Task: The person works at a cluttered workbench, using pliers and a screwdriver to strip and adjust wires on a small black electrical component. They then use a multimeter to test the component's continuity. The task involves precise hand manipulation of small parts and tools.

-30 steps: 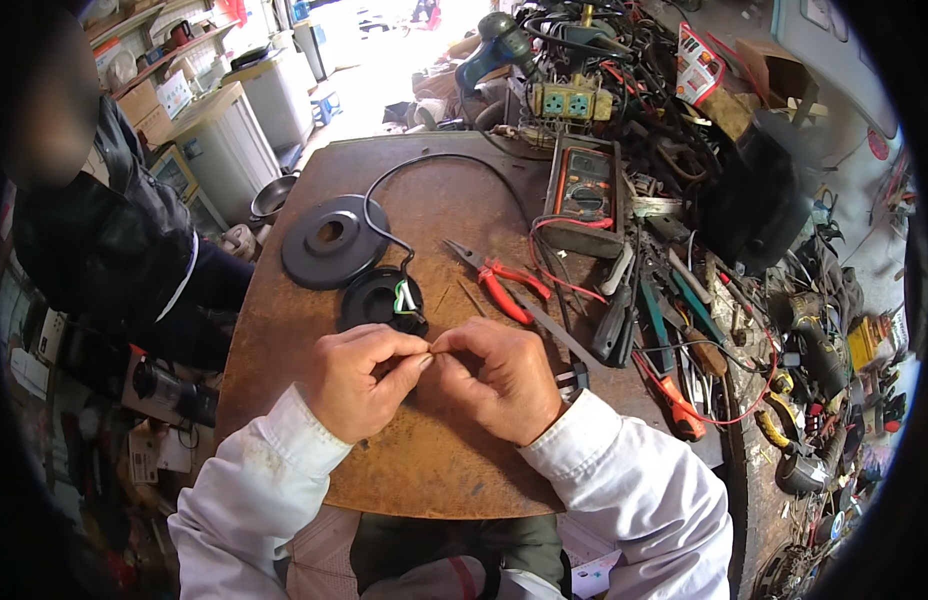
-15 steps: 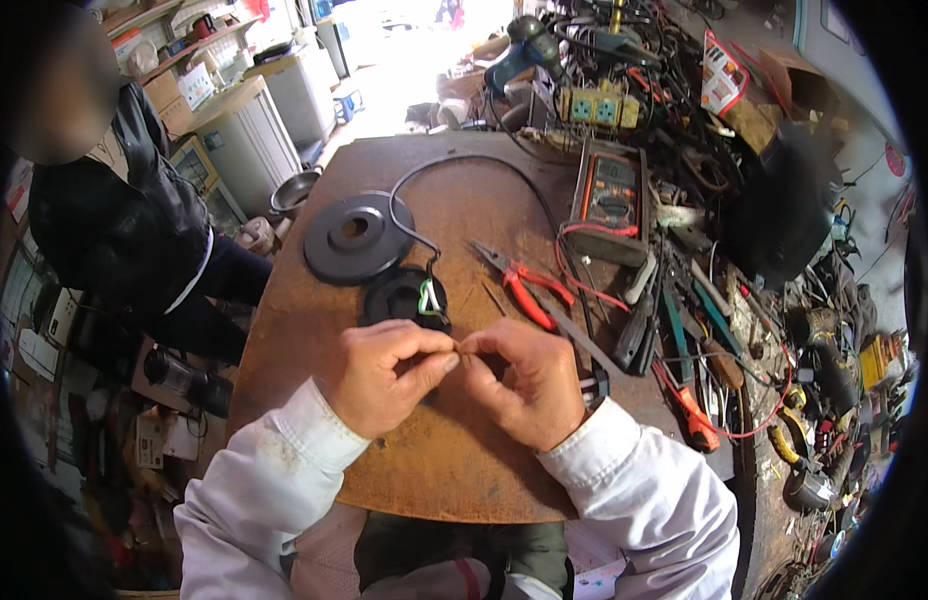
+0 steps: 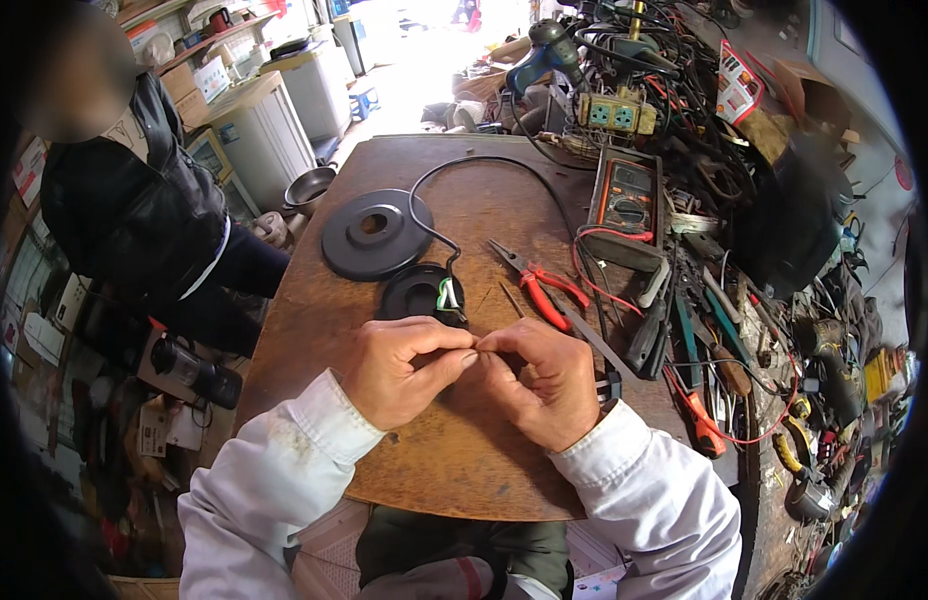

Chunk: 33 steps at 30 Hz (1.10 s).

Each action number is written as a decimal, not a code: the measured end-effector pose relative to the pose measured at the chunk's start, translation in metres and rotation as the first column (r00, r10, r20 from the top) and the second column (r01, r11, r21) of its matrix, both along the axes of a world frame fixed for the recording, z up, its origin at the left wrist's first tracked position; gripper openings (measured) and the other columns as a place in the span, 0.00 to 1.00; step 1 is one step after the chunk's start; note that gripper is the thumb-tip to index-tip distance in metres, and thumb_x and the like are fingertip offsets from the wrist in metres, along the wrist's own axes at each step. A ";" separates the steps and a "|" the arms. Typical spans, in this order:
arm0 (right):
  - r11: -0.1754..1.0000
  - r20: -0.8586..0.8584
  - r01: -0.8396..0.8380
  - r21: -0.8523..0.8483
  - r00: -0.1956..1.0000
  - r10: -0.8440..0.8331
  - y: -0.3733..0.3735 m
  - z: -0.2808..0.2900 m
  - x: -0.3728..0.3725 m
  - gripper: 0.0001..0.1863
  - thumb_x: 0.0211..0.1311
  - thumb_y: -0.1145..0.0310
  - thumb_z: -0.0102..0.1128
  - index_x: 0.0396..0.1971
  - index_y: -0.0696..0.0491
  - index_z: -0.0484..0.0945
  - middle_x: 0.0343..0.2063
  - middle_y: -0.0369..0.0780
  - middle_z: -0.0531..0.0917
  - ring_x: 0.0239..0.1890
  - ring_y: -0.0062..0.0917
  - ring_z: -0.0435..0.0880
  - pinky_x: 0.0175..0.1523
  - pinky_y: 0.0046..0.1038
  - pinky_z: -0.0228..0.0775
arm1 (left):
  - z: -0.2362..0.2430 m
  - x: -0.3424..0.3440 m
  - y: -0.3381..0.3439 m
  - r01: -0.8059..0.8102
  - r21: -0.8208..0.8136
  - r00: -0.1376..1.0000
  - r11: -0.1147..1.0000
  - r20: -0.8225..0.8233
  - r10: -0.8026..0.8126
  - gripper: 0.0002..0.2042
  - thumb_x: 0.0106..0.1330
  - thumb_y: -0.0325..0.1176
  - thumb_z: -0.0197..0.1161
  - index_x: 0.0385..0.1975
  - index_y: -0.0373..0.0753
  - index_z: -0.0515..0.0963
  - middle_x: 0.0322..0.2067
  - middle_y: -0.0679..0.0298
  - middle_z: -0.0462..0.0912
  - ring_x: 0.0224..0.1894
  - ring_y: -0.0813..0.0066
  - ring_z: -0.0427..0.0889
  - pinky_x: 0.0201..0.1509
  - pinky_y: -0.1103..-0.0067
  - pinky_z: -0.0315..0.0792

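Note:
My left hand (image 3: 409,372) and my right hand (image 3: 546,380) meet above the near part of the wooden table (image 3: 434,465). Thumb and forefinger of each are pinched together, fingertips touching or nearly so; whatever they pinch is too small to make out. Just beyond them sits a small round black base (image 3: 409,292) with green and white wires (image 3: 447,294) sticking up from it. A black cable (image 3: 484,158) loops from those wires across the table. Behind the base lies a larger black disc (image 3: 376,234) with a hole in its middle.
Red-handled pliers (image 3: 540,284) lie right of the base, and a multimeter (image 3: 624,195) stands behind them. Several hand tools (image 3: 689,335) crowd the table's right side. A cluttered bench (image 3: 774,470) runs along the right. At the left stands a person in a black jacket (image 3: 134,190).
The whole view has shifted slightly, so table and tools sit a little further right. Both hands keep their pinch, with little visible movement of the fingers.

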State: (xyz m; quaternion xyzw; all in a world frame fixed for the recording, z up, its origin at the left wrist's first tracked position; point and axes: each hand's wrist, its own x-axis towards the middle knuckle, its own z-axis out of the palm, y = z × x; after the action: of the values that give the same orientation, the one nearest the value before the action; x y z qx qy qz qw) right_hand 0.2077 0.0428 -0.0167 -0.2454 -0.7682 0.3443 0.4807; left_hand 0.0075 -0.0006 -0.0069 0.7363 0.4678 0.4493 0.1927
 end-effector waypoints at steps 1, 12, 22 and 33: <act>1.000 -0.004 -0.001 -0.007 1.000 0.001 0.000 0.000 0.000 0.06 0.58 0.79 0.65 0.36 0.61 0.83 0.31 0.46 0.86 0.33 0.37 0.87 0.38 0.30 0.77 | 0.000 0.001 0.000 -0.002 -0.003 1.000 1.000 0.004 0.002 0.08 0.64 0.26 0.71 0.40 0.31 0.84 0.31 0.58 0.87 0.32 0.76 0.86 0.34 0.80 0.77; 0.999 0.069 -0.024 -0.035 0.997 0.026 0.000 0.004 0.000 0.06 0.60 0.78 0.64 0.37 0.60 0.83 0.31 0.46 0.85 0.32 0.37 0.86 0.36 0.30 0.76 | -0.002 -0.003 0.000 -0.020 0.013 0.999 1.000 0.029 0.019 0.06 0.61 0.26 0.72 0.36 0.32 0.85 0.31 0.55 0.87 0.33 0.65 0.89 0.35 0.75 0.80; 0.997 0.051 -0.064 0.029 0.997 0.063 0.009 -0.009 0.003 0.07 0.63 0.75 0.60 0.38 0.59 0.82 0.30 0.46 0.83 0.32 0.36 0.84 0.39 0.34 0.76 | 0.006 0.002 0.004 -0.031 -0.040 0.995 0.999 -0.101 0.027 0.06 0.64 0.27 0.68 0.35 0.32 0.85 0.28 0.56 0.86 0.27 0.68 0.85 0.32 0.77 0.76; 0.996 -0.072 -0.031 0.079 0.997 0.036 0.012 -0.024 -0.010 0.06 0.59 0.73 0.62 0.34 0.59 0.80 0.31 0.49 0.80 0.36 0.49 0.81 0.39 0.42 0.72 | -0.006 -0.008 0.003 -0.022 -0.075 1.000 0.997 0.019 0.024 0.03 0.65 0.22 0.65 0.34 0.28 0.81 0.25 0.63 0.80 0.28 0.79 0.77 0.34 0.82 0.70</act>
State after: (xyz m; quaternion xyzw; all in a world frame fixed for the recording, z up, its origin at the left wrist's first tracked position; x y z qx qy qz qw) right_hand 0.1973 0.0545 -0.0409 -0.2006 -0.7669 0.3308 0.5121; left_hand -0.0009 0.0028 -0.0128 0.7187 0.4907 0.4410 0.2196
